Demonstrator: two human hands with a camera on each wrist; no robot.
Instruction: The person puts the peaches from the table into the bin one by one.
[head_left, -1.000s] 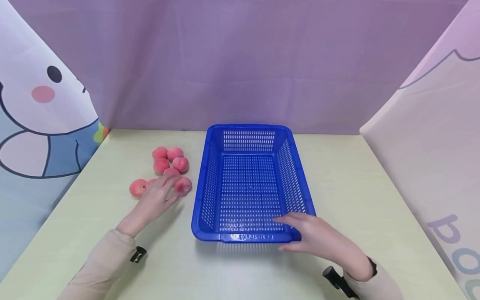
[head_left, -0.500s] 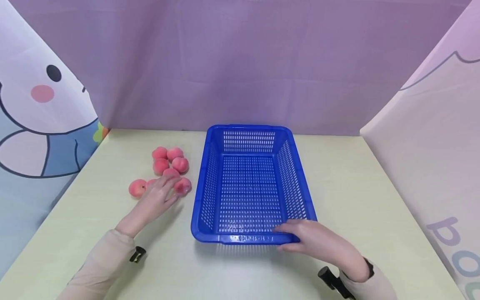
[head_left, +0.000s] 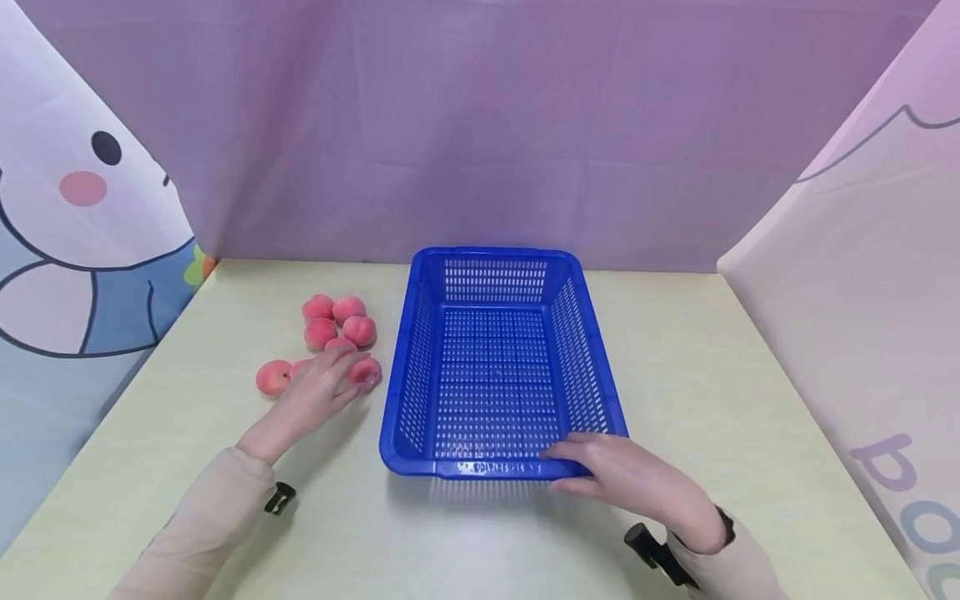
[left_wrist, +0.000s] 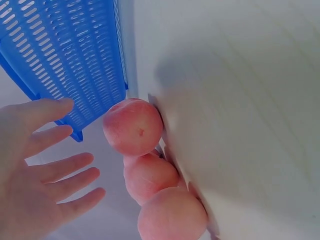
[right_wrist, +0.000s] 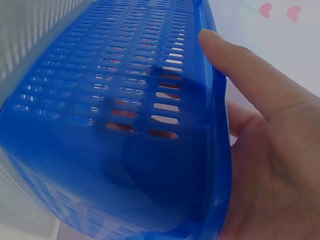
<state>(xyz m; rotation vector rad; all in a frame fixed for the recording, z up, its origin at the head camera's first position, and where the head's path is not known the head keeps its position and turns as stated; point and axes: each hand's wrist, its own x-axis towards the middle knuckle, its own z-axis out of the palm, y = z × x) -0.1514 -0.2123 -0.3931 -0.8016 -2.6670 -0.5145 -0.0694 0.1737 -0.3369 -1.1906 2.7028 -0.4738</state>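
Note:
In the head view, a blue plastic basket (head_left: 480, 471) with slotted walls stands mid-table. My right hand (head_left: 630, 475) grips its rim at the near right corner. The right wrist view has the thumb (right_wrist: 250, 70) outside the basket wall (right_wrist: 125, 165) and fingers showing through the slots. To the left lie several pink-red peaches (head_left: 320, 333). Over the nearer ones hovers my left hand (head_left: 318, 396), hiding some of them, its fingertips overlapping the rightmost peach (head_left: 365, 372). In the left wrist view that hand (left_wrist: 45, 175) has spread, fairly straight fingers, apart from the peaches (left_wrist: 134, 127).
A pale yellow table (head_left: 697, 383) carries everything. Behind it hangs a purple cloth (head_left: 480, 133), with printed cartoon panels (head_left: 67, 275) to the left and a pale panel (head_left: 862, 292) to the right. A black wrist device (head_left: 652, 550) protrudes beside the right forearm.
My right hand has settled from hovering at the basket's corner to gripping the rim. The basket appears shifted very slightly left. My left hand has barely moved.

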